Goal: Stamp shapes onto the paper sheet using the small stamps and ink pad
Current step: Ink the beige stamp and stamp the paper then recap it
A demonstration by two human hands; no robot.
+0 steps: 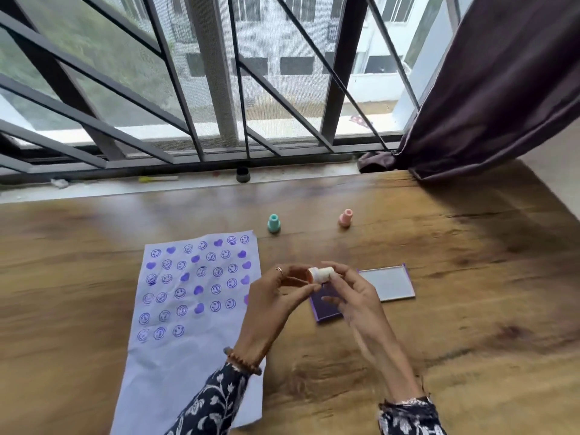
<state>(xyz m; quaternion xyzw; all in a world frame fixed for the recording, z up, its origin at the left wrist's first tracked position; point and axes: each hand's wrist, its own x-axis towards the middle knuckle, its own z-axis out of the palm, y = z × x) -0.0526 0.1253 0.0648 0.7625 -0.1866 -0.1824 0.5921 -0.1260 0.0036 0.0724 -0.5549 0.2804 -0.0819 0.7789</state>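
Note:
A white paper sheet (188,309) lies on the wooden table, covered in purple smiley and heart prints. Both hands hold a small white stamp (321,274) with an orange base, lifted above the table and lying sideways. My left hand (273,302) pinches the orange end; my right hand (354,296) grips the white handle end. Under them sits the open purple ink pad (323,309), partly hidden, its lid (389,282) flipped out to the right. A teal stamp (273,223) and a pink stamp (345,217) stand upright farther back.
The table (470,309) runs to a window sill with metal bars behind. A dark curtain (486,105) hangs at the right rear corner. A small dark cup (242,174) and a yellow stick (157,178) rest on the sill.

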